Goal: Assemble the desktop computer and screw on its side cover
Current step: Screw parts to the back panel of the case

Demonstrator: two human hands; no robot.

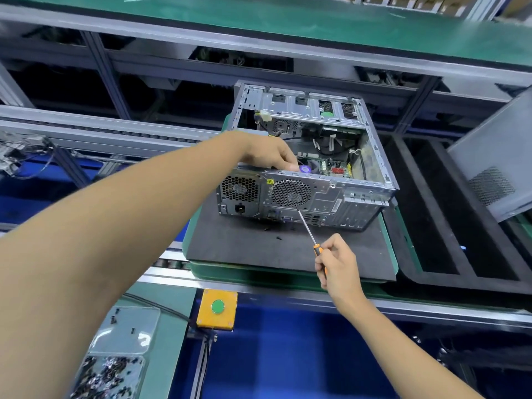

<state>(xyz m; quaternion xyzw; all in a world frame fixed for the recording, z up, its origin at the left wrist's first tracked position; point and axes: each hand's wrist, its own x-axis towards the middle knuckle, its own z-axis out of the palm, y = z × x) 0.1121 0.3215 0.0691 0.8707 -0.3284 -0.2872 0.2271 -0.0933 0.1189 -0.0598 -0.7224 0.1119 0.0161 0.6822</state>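
Note:
An open grey desktop case [359, 197] lies on its side on a black foam pad [259, 249], rear panel toward me, its inside with board and cables exposed. My left hand [270, 152] reaches over the rear top edge, fingers curled on the fan [305, 169] just inside. My right hand [338, 263] grips an orange-handled screwdriver [309, 231]; its tip touches the rear fan grille [290, 192]. The grey side cover [495, 159] leans at the far right.
Loose black screws [278, 238] lie on the pad near the case. Clear trays with several screws [109, 375] sit at the lower left. A yellow box with a green button [218, 306] is fixed to the conveyor rail. Black foam trays [449, 220] lie to the right.

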